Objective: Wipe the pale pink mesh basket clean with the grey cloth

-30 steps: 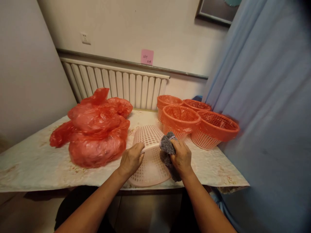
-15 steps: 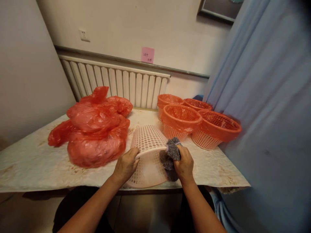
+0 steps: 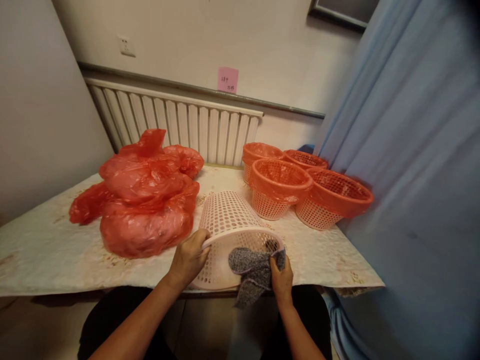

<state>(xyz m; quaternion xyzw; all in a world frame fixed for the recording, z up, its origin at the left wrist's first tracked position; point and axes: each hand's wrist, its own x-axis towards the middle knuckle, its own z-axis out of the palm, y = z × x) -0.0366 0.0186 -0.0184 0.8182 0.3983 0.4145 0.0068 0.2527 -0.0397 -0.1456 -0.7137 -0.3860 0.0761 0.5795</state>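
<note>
A pale pink perforated plastic wastebasket lies on its side at the table's front edge, its mouth facing me. My left hand is closed around the left part of its rim. A grey speckled cloth is pinched in my right hand at the right side of the rim. The cloth spreads across the mouth of the wastebasket, and its lower end hangs past the table edge. My right fingertips are partly hidden by the cloth.
Several wastebaskets lined with red plastic bags stand at the back right. Inflated-looking red plastic bags are heaped on the left of the covered table. A radiator lines the wall, and a blue curtain hangs at the right.
My right hand has moved down along the rim with the cloth. The cloth, bunched over the rim before, now hangs spread across the mouth. My left hand keeps its hold.
</note>
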